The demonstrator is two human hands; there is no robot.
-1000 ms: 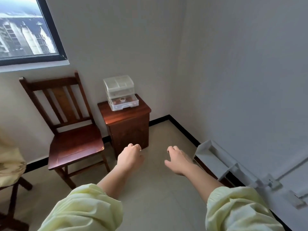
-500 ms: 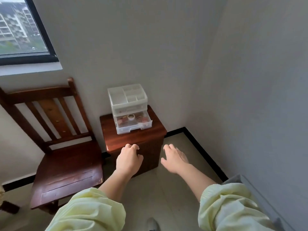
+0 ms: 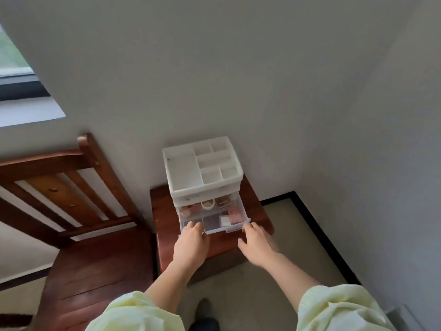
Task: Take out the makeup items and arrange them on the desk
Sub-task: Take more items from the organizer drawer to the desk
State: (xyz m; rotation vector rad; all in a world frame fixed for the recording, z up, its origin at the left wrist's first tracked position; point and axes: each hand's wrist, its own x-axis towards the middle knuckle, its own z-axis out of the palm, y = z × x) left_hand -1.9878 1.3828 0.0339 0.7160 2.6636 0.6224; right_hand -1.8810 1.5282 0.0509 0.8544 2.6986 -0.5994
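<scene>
Clear plastic drawer (image 3: 212, 219) is gripped at its front corners by left hand (image 3: 191, 244) and right hand (image 3: 257, 244); makeup items (image 3: 235, 214) lie inside, just beyond both.

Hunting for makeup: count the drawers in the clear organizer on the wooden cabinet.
2. The upper drawer sits closed under the top tray; the lower drawer is pulled out, left hand and right hand holding its front. None seem hidden.

Home room, wooden chair (image 3: 95, 271), small desk (image 3: 256, 209)
</scene>
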